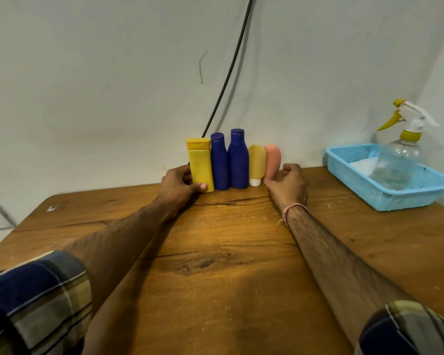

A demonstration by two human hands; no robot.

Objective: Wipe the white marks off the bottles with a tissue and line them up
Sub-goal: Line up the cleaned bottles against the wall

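Several bottles stand upright in a tight row against the wall at the far edge of the wooden table (215, 252). From the left they are a yellow bottle (200, 165), a small blue bottle (219, 162), a taller blue bottle (238, 160), a pale yellow tube (256, 162) and a pink tube (272, 160). My left hand (178, 181) grips the base of the yellow bottle, thumb across its front. At the other end of the row, my right hand (289, 183) holds the base of the pink tube with curled fingers. A white tissue (363, 165) lies in the basket.
A light blue plastic basket (395, 198) sits at the table's far right with a clear spray bottle (400, 160) in it. A black cable (231, 67) runs down the wall behind the bottles. The wall stands directly behind the row.
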